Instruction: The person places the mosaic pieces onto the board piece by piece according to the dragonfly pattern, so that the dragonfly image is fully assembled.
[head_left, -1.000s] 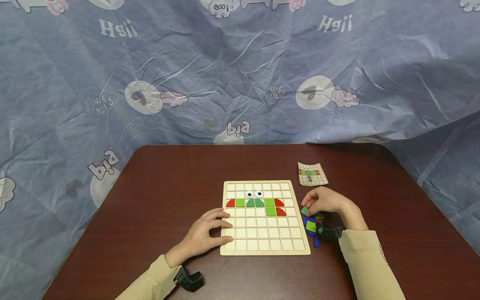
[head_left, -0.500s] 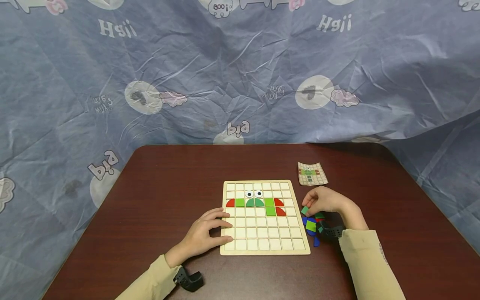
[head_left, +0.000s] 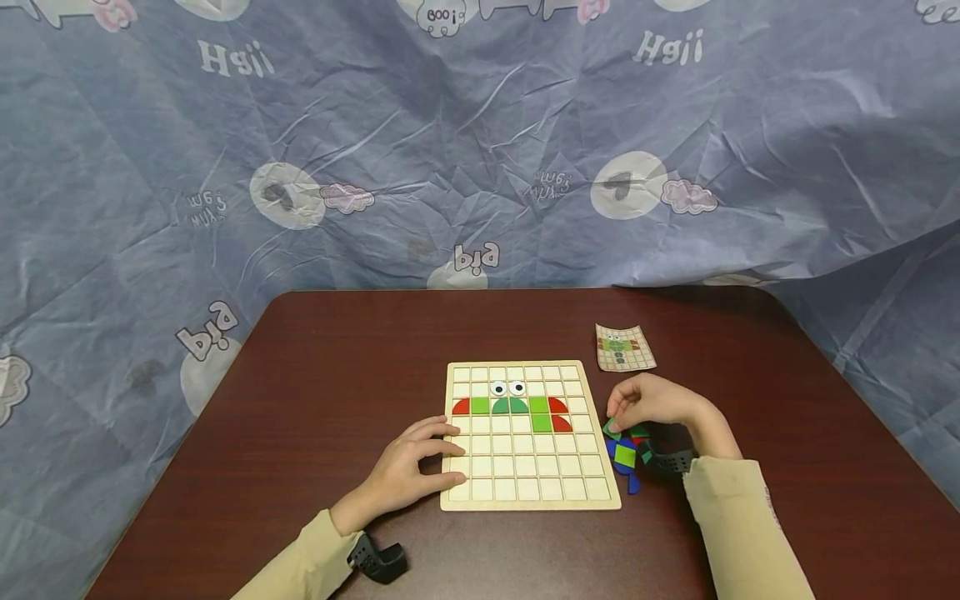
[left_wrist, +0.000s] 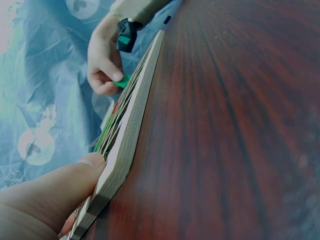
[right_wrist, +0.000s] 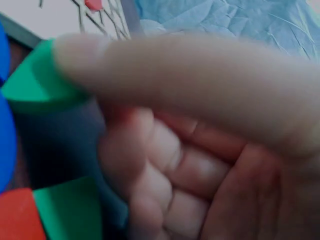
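Observation:
My right hand [head_left: 651, 402] pinches a green quarter-round tile [right_wrist: 37, 82] between thumb and fingers, just off the right edge of the wooden grid board [head_left: 525, 492]. Beneath and beside that hand lie loose tiles: blue pieces, a light green square [head_left: 625, 456], and red [right_wrist: 20, 215] and green [right_wrist: 72, 205] pieces. My left hand [head_left: 405, 467] rests on the board's left edge with fingers spread; the left wrist view has its thumb [left_wrist: 65, 185] on the rim. Red, light green and dark green tiles lie on the board below two round eye pieces [head_left: 507, 388].
A small pattern card [head_left: 628, 354], showing a coloured figure on a grid, lies behind the right hand. The dark brown table [head_left: 360, 358] extends around the board, and a blue printed cloth [head_left: 480, 150] hangs behind it.
My right hand has shifted slightly to the right, and the green tile has turned in its fingers. The left hand and the board have stayed put.

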